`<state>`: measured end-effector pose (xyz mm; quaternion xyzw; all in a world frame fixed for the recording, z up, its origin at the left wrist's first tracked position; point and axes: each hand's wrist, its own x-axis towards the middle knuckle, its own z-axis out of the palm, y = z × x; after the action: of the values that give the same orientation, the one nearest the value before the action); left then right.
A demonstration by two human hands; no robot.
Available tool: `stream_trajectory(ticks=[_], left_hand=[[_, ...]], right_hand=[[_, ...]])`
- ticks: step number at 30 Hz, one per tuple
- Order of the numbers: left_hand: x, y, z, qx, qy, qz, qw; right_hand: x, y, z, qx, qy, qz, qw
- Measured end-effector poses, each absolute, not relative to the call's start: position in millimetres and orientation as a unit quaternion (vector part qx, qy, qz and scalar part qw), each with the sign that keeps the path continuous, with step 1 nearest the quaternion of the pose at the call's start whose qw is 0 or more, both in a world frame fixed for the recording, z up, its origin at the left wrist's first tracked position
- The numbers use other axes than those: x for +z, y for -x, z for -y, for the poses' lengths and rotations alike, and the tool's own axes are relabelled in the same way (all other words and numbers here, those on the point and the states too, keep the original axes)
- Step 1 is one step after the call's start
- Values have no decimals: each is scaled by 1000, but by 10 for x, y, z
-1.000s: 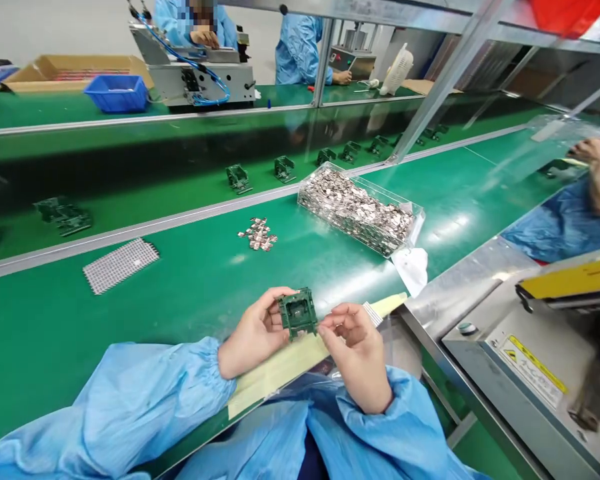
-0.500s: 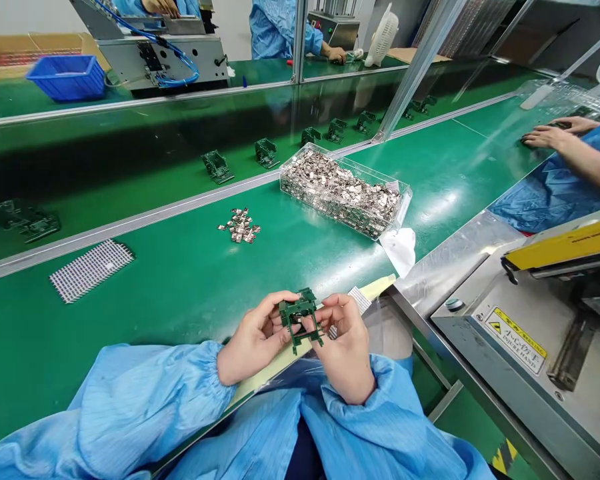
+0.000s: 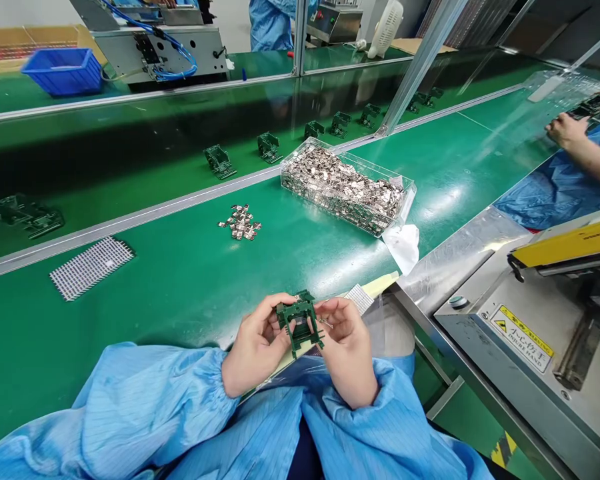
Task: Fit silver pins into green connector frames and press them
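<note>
A small green plastic frame [image 3: 300,316] with an open middle is held at the table's near edge. My left hand [image 3: 255,343] grips its left side, thumb in front and fingers behind. My right hand [image 3: 347,343] closes on its right side, with the thumb reaching toward the frame's opening. Something thin and shiny shows by the right fingers, too small to name. Beyond the hands lies a loose pile of small metal pieces [image 3: 241,223]. A clear plastic box [image 3: 330,205] full of similar pieces stands farther right.
Several green frames [image 3: 219,162] sit behind a metal rail [image 3: 190,200]. A sheet of small parts in rows [image 3: 91,268] lies left. Right are white paper [image 3: 404,245] and a machine with a warning label [image 3: 523,337]. A co-worker's hand [image 3: 567,130] works far right.
The green frame has tilted slightly in my hands, and its opening shows more clearly. The co-worker at the right has lifted a dark part from the table. The view has shifted a little.
</note>
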<state>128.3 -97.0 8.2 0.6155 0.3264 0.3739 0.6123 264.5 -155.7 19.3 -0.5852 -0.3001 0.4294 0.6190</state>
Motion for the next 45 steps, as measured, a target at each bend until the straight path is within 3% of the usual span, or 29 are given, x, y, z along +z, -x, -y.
stream_trajectory(ticks=[18,30,36,41,45], left_hand=[[151,-1324,1071,352,-639,-357,584],[177,-1588,1283,307,-668,-327,594],[207,-1843,1166,353,-639,-311,608],[89,-2257,944,373,-582,-286,663],[-64,-2484,878,364,-574,-260,686]], right_hand=[[205,-2635,1619,483,516,254,661],[124,-2798,1969,440,509,203,711],[-176,-3110,2199,357,589,188,700],[-466,-3161,2071,383,632,258,623],[-570,-3051,1869,359,635,296,617]])
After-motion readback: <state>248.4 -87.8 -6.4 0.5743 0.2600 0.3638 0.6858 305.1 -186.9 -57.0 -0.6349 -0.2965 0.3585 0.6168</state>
